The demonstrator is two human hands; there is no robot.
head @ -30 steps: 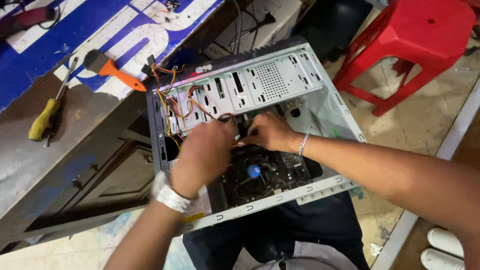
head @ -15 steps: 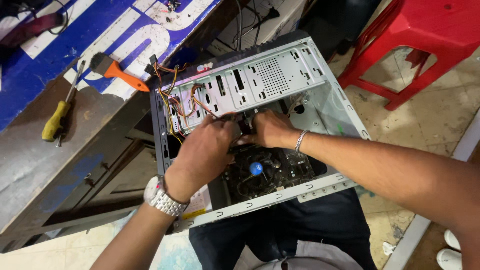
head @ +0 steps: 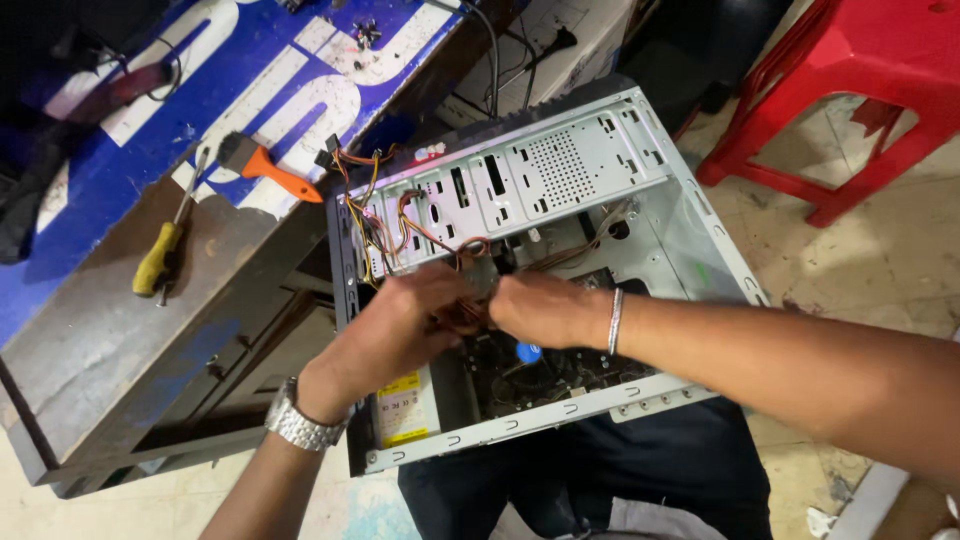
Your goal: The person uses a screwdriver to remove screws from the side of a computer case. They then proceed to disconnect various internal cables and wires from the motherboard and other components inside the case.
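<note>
The bundle of cables (head: 462, 312) is sitting inside the open computer case (head: 690, 235), near its middle, just below the perforated metal drive cage (head: 540, 180); against the earlier frames, both hands are meeting closer together over it and the left hand has been sliding toward the case's left wall. The left hand (head: 395, 330) is curling its fingers around the orange and dark wires, gripping them, while the right hand (head: 545, 308) is pressing in from the other side with its fingers tucked under and hidden, so whether they are pinching anything cannot be told. The wires are looking thin, tangled, red, orange, yellow and black, fanning up toward the case's upper left corner. Below the hands, a blue-centred fan (head: 528, 352) on the dark board is peeking out, and a grey power supply with a yellow label (head: 405, 405) is lying at the case's lower left. Left of the case, on the worn blue and grey surface (head: 90, 340), a yellow-handled screwdriver (head: 160, 258) and an orange-handled brush (head: 265, 168) are lying. Right of the case, a red plastic stool (head: 860, 90) is standing on the floor. The forearms are blocking much of the case's interior.
</note>
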